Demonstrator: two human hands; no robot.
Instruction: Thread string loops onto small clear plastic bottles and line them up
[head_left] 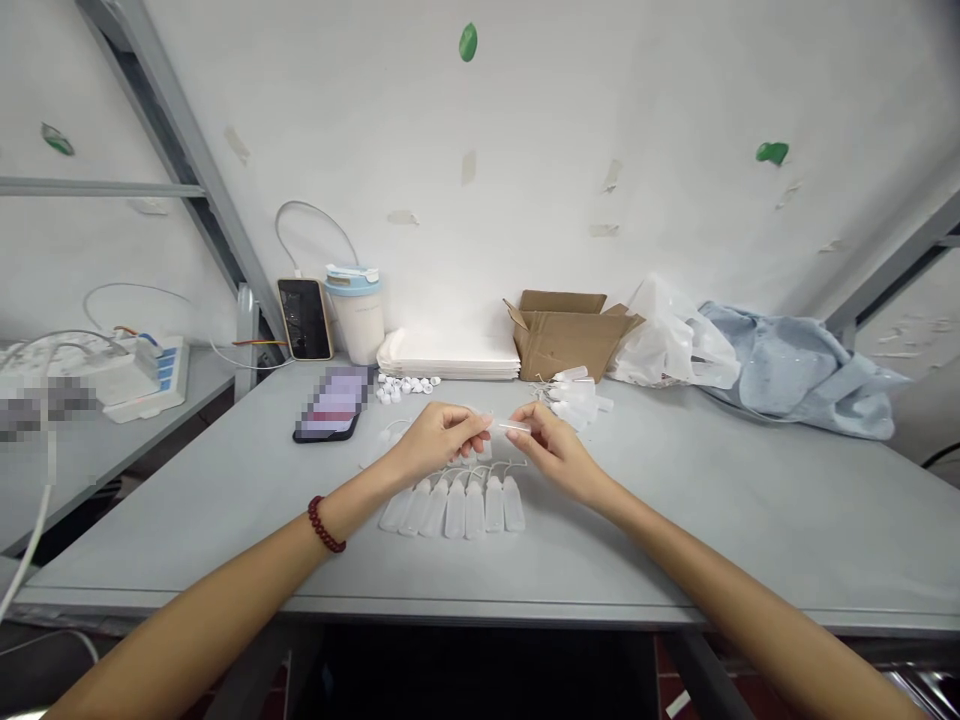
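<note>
My left hand and my right hand meet above the grey table, fingers pinched. Between them they hold a small clear plastic bottle, the left at one end and the right at the other. Just below my hands lies a row of several small translucent squeeze bottles side by side. A red bead bracelet is on my left wrist. Small white caps lie in a cluster behind my left hand. More loose bottles are piled behind my right hand.
A phone lies flat left of the caps; another phone leans on the wall beside a white tub. A stack of white sheets, an open cardboard box, a plastic bag and blue cloth line the back. A power strip sits left.
</note>
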